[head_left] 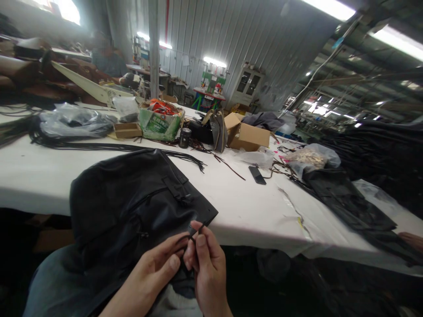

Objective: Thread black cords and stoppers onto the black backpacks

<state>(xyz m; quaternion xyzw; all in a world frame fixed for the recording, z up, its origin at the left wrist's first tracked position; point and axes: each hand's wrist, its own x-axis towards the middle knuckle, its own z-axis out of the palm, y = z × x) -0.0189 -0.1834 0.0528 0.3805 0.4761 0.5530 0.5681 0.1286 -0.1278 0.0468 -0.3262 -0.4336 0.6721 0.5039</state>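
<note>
A black leather bag (122, 202) with zips lies over the near edge of the white table and hangs down onto the lap. At its lower right corner both hands meet around a thin black cord (190, 237). My left hand (158, 262) has its fingers closed on the cord from the left. My right hand (206, 259) pinches the cord between thumb and forefinger, close beside the left fingertips. Part of the cord is hidden by the fingers.
On the white table (224, 198) lie a phone (257, 175), a bundle of black cords (132, 146), a green box (159, 123), a dark jar (185, 138) and an open cardboard box (247, 134). Black bags (346, 202) lie at right, near another person's hand (411, 240).
</note>
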